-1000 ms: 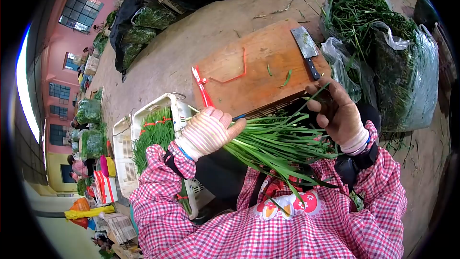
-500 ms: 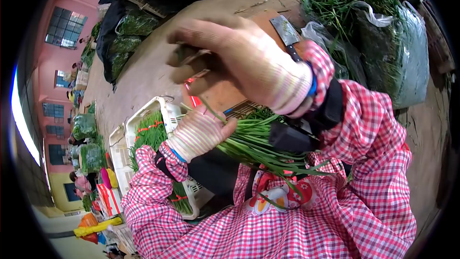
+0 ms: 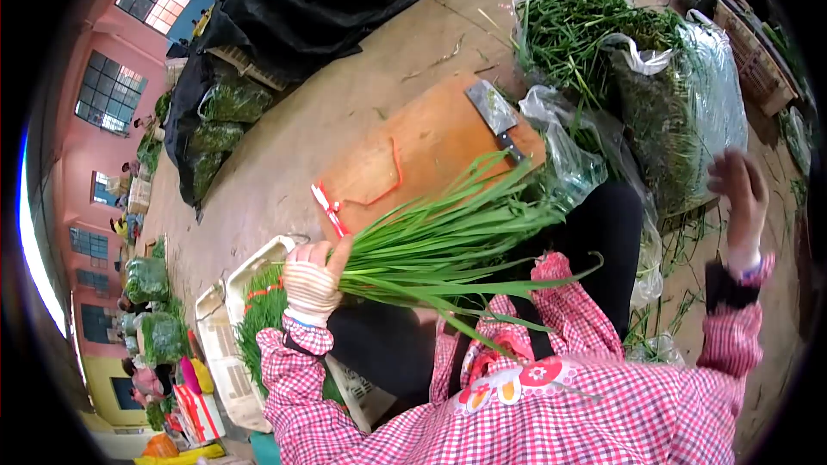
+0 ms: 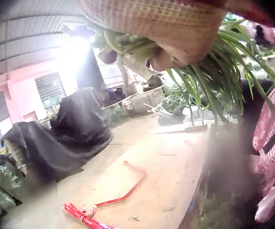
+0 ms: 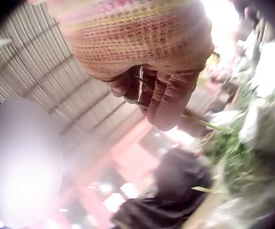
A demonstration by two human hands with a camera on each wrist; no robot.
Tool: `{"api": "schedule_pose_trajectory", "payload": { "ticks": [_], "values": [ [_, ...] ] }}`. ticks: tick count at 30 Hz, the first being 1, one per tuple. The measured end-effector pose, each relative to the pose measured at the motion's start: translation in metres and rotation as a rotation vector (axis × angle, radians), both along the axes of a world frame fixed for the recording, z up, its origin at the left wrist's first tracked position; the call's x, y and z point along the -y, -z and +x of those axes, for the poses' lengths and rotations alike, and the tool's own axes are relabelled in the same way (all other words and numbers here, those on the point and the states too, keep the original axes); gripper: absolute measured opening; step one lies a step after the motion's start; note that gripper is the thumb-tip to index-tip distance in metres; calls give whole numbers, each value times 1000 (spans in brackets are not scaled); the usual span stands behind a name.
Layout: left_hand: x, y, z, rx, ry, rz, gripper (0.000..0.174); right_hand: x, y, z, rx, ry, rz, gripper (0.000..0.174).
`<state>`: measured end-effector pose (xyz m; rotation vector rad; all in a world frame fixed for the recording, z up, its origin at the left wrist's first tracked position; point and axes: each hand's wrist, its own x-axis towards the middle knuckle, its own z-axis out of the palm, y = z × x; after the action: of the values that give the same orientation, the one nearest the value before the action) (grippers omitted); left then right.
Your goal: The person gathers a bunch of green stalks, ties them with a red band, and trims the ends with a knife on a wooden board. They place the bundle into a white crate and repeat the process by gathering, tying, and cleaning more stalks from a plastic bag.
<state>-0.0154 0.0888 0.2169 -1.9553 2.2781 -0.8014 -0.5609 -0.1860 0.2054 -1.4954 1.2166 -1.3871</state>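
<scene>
My gloved left hand (image 3: 314, 282) grips a bunch of garlic chives (image 3: 439, 245) near its stem end. The long flat leaves fan out to the right over my lap and overlap the board's near edge. Pale stem ends (image 4: 123, 43) poke out beyond the fingers in the left wrist view. Far out to the right, my gloved right hand (image 3: 741, 207) is raised and blurred beside the large plastic bag of greens. In the right wrist view its fingers (image 5: 168, 102) bend around a thin green stem (image 5: 209, 125), which sticks out past them.
A wooden board (image 3: 370, 172) bears a cleaver (image 3: 495, 110) and red ties (image 3: 331, 211). At the left stands a white crate (image 3: 217, 327) with red-tied green bundles (image 3: 258, 327). A stuffed plastic bag (image 3: 719, 90) stands at the right, and black sheeting (image 3: 319, 17) covers a heap behind.
My right hand first reached across to the left hand, then swung far out to the right. The left hand kept its grip, and the bunch's leaves now spread higher over the board.
</scene>
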Motion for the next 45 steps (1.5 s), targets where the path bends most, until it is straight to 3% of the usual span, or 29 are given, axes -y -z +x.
{"api": "schedule_pose_trajectory", "payload": {
  "ticks": [4,6,8,10,11,13,14,16,17,19,20,23,24,25,26,28,30,32,34,37,38,43,45],
  "values": [
    [17,12,27,-132,-140,-40,59,-96,108,-167,-376,338,374,26],
    [28,25,36,-269,-167,-80,57,-169,134,-199,-436,357,624,26],
    [42,38,40,-464,-153,-141,54,-240,193,-254,-575,290,846,19],
    [48,59,35,-762,-256,-66,39,-286,212,-263,-710,154,1249,32],
    [53,81,37,-954,-309,-4,32,-298,212,-255,-972,-2,1187,42],
    [52,97,34,-1602,-432,136,22,-274,201,-234,-970,10,1133,58],
    [62,73,-2,-2063,-491,223,19,-254,179,-205,-969,16,1107,66],
    [79,45,-35,-2290,-625,450,20,-202,145,-140,-777,73,722,49],
    [90,33,-56,-2278,-603,474,20,-178,121,-102,-705,8,541,44],
    [100,30,-75,-2369,-615,527,23,-144,61,-2,-336,-126,583,40],
    [103,30,-80,-2453,-588,568,25,-133,37,41,-50,-268,796,47],
    [104,21,-104,-2437,-549,627,25,-124,54,133,325,-912,863,71],
    [105,15,-114,-2448,-552,616,25,-128,70,163,336,-1027,812,82],
    [103,17,-118,-2469,-552,657,21,-125,70,188,361,-1145,817,84],
    [102,16,-121,-2434,-556,692,26,-128,81,212,577,-1209,746,81],
    [94,13,-125,-2359,-589,765,37,-118,110,251,503,-1288,860,69],
    [87,16,-128,-2406,-546,816,35,-113,88,265,976,-1332,925,68],
    [83,0,-133,-2385,-571,876,33,-112,91,281,1060,-1076,1076,75],
    [80,15,-128,-2353,-561,1014,34,-96,79,279,1199,-1186,984,72],
    [80,31,-129,-2325,-530,1122,32,-83,78,277,1226,-1118,970,67],
    [80,40,-129,-2452,-521,1133,30,-80,79,278,1158,-962,912,65],
    [91,75,-115,-2378,-435,1223,32,-46,58,282,1059,-1019,834,60],
    [102,73,-110,-2231,-399,998,32,-35,55,292,869,-987,789,56]
  ]
}}
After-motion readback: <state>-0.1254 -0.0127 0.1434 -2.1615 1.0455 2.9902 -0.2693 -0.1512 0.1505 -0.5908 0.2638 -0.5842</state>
